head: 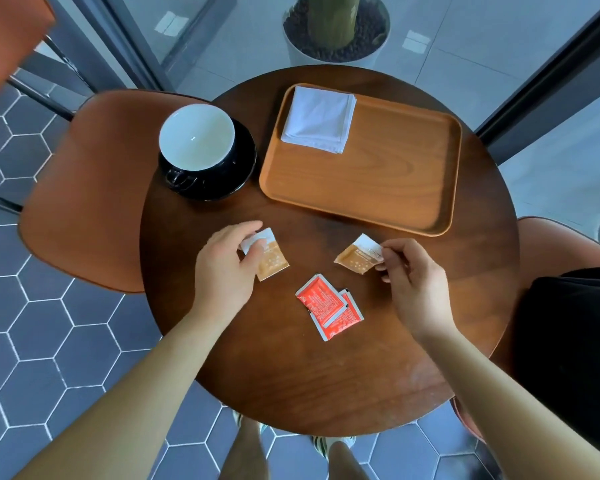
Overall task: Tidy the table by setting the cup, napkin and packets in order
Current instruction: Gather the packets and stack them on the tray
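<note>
On the round wooden table my left hand pinches the white end of a tan packet that lies on the wood. My right hand pinches the white end of a second tan packet, also resting on the table. Two red packets lie overlapped between my hands, nearer to me. A black cup with a white inside stands on a black saucer at the far left. A folded white napkin lies in the far left corner of a wooden tray.
An orange-brown chair stands to the table's left and another chair at the right, with a black bag or cloth on it. A white planter sits behind the table by glass panels. The floor has grey hexagon tiles.
</note>
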`<action>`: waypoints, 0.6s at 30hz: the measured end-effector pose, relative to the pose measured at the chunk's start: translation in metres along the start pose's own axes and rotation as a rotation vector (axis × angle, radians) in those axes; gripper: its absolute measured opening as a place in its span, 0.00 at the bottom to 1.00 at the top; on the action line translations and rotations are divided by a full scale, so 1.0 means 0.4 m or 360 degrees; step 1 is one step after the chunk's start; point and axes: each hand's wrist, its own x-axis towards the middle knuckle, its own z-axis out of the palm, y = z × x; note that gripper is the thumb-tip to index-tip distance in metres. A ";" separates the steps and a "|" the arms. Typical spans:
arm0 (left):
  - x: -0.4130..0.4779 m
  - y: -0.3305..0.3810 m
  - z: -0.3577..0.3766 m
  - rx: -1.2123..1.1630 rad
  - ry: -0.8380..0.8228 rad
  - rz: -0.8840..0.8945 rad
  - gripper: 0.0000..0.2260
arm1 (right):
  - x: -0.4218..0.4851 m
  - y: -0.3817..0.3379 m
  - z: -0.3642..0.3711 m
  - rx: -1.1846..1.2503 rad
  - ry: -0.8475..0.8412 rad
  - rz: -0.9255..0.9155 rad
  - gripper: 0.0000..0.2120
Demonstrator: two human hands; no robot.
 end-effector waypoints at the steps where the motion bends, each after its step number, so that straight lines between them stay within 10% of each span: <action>1: 0.004 -0.014 0.001 0.0052 0.0010 -0.0025 0.15 | 0.008 -0.001 0.006 0.0026 -0.0004 0.0073 0.06; 18: -0.075 -0.149 0.037 0.0421 0.0149 0.0446 0.13 | 0.073 -0.158 0.135 -0.0154 -0.0396 -0.0042 0.07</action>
